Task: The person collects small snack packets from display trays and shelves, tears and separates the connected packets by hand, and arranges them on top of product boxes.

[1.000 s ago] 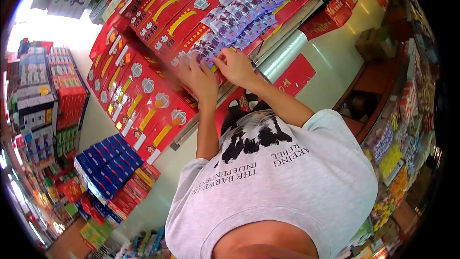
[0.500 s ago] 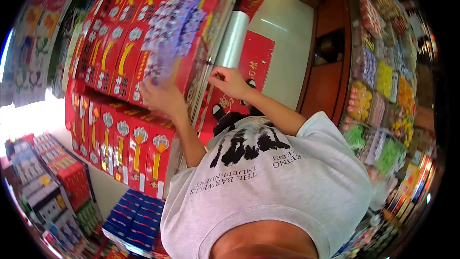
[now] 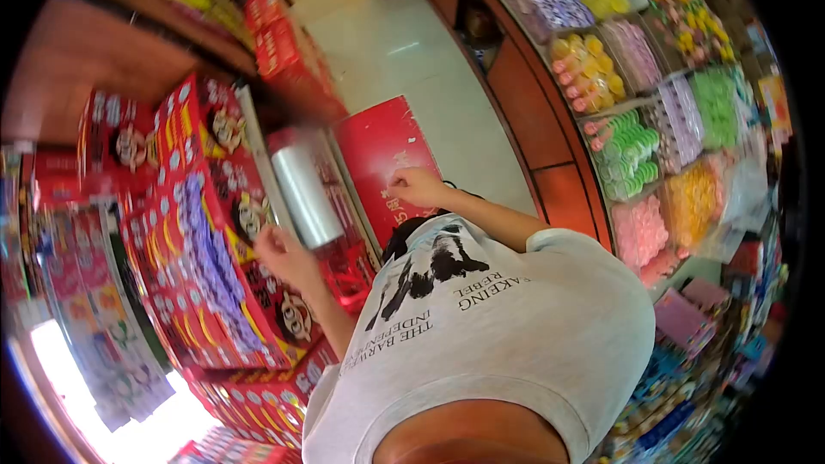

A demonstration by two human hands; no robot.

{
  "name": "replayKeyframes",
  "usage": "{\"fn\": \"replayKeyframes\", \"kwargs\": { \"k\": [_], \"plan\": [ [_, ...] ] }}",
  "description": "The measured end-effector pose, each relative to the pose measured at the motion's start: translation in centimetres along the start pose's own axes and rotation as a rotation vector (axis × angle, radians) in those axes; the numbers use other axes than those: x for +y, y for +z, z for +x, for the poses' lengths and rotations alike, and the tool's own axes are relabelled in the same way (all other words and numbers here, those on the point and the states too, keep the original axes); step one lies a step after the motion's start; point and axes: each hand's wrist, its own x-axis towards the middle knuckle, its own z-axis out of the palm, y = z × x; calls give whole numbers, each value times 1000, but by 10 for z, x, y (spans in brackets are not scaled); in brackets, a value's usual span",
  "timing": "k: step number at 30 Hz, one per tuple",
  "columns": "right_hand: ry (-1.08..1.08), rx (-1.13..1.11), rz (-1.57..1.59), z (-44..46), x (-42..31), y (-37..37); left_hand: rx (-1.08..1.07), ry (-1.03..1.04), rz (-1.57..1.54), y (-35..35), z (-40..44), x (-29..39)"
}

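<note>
My left hand (image 3: 288, 259) is over the near edge of the stacked red boxes (image 3: 288, 314), its fingers bent but apart, slightly blurred, with nothing visible in them. A band of small purple-and-white packets (image 3: 210, 262) lies along the top of these boxes, left of that hand. My right hand (image 3: 417, 186) is in the air in front of my body, fingers curled in; whatever they may hold is hidden. Between the two hands and farther out is a shiny roll of clear plastic film (image 3: 307, 196).
A red mat (image 3: 391, 150) lies on the pale tiled floor (image 3: 447, 86). On the right, a wooden counter (image 3: 516, 112) bears bins of wrapped sweets (image 3: 623, 159). More red cartons (image 3: 292, 56) stand ahead. A bright opening (image 3: 129, 412) is at lower left.
My view has swung left, so the boxes appear turned. My left hand has come off the purple packets to the boxes' near edge. My right hand stays curled in front of me.
</note>
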Motion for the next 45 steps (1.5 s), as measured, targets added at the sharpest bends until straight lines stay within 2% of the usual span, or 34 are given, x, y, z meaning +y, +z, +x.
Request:
{"fn": "replayKeyframes", "kwargs": {
  "k": [1,2,3,4,5,6,7,9,11,13,15,17,20,24,26,30,32,35,38,42,45],
  "plan": [
    [8,-14,50,4,2,-13,-226,6,-109,33,-5,22],
    [13,28,70,6,4,-27,-537,62,-77,65,-8,44],
    [-48,80,50,7,7,-39,-766,487,-15,103,-8,51],
    [-108,128,23,7,9,-53,-952,722,72,127,-18,80],
    [-168,177,-11,8,12,-68,-1287,675,240,146,-29,109],
    [-243,255,51,19,37,-77,-1350,573,94,180,-44,102],
    [-240,289,56,14,35,-95,-1369,603,94,191,-52,124],
    [-128,418,53,-6,31,-136,-1265,939,315,212,-69,164],
    [-36,492,82,-18,30,-161,-1241,1063,237,236,-80,173],
    [-7,564,68,-24,36,-177,-1368,992,177,255,-86,186],
    [38,595,109,-28,44,-183,-1441,1005,187,270,-85,202],
    [78,617,144,-23,49,-185,-1609,934,153,287,-79,211],
    [46,660,62,-3,59,-192,-1713,923,133,327,-72,209],
    [157,588,-18,41,76,-222,-1754,886,175,372,-50,233],
    [273,573,-100,62,77,-242,-1753,845,56,406,-40,235],
    [181,508,-257,93,49,-306,-1807,866,100,465,-15,263],
    [507,320,-243,98,3,-346,-1843,847,33,490,-4,280],
    [498,376,-412,115,14,-367,-1842,945,-89,531,1,283],
    [508,390,-306,114,5,-387,-1881,1083,-147,551,2,301],
    [441,395,-422,114,30,-400,-1927,1114,-35,572,-11,318],
    [345,368,-411,113,60,-417,-2018,1024,18,596,-27,321]
  ]
}}
